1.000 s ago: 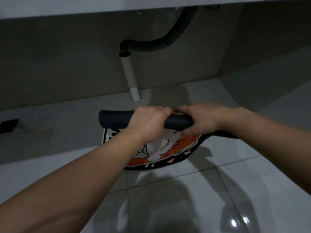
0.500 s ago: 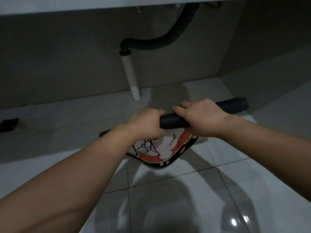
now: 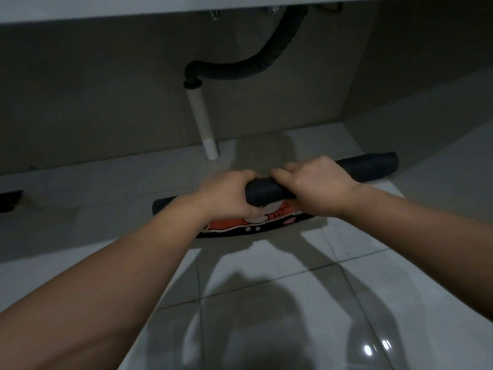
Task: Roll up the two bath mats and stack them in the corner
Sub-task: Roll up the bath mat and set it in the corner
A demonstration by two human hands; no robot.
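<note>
A bath mat lies on the white tiled floor, mostly wound into a long dark roll (image 3: 372,169) that slants from lower left to upper right. Below the roll a narrow flat strip (image 3: 240,226) of its orange, white and black cartoon print still shows. My left hand (image 3: 226,194) and my right hand (image 3: 317,182) both clasp the middle of the roll, close together, fingers curled over its top. The left end of the roll pokes out beyond my left wrist. Only this one mat shows in view.
A white drain pipe (image 3: 204,124) meets the floor just behind the mat, joined to a black corrugated hose (image 3: 240,73) under a counter. The walls meet in a corner (image 3: 344,113) at the back right. A small dark object (image 3: 9,200) sits far left.
The roll has taken in more of the printed mat, leaving only a thin strip flat. Its right end now sticks out past my right hand, and the roll has tilted.
</note>
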